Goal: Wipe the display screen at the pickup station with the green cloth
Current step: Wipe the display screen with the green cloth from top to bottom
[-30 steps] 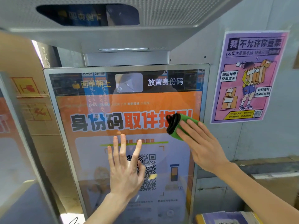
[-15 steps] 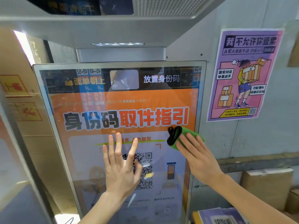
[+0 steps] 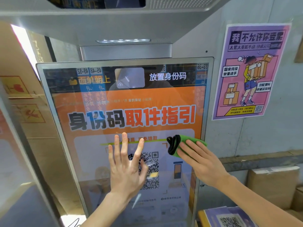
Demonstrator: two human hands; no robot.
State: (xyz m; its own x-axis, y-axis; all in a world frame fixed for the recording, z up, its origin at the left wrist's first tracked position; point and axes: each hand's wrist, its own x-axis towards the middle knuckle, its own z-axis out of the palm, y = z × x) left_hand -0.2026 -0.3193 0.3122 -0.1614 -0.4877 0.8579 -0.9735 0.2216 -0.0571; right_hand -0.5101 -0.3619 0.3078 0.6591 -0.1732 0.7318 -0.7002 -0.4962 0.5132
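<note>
A tall display screen (image 3: 131,102) in a silver frame stands in front of me, showing an orange notice with large characters and a QR code. My right hand (image 3: 199,159) lies flat with straight fingers on a folded green cloth (image 3: 185,144) with a black edge, pressing it against the screen near its right border. My left hand (image 3: 126,167) rests flat on the screen over the QR code, fingers spread and straight.
A grey hood (image 3: 114,22) with a light strip overhangs the screen. A purple poster (image 3: 249,71) hangs on the wall at right. Cardboard boxes (image 3: 272,185) and printed sheets (image 3: 229,217) lie at lower right. More cardboard (image 3: 21,99) stands at left.
My right hand has slid the green cloth down the right side of the screen, from the large characters to the area below them. My left hand has stayed flat in place.
</note>
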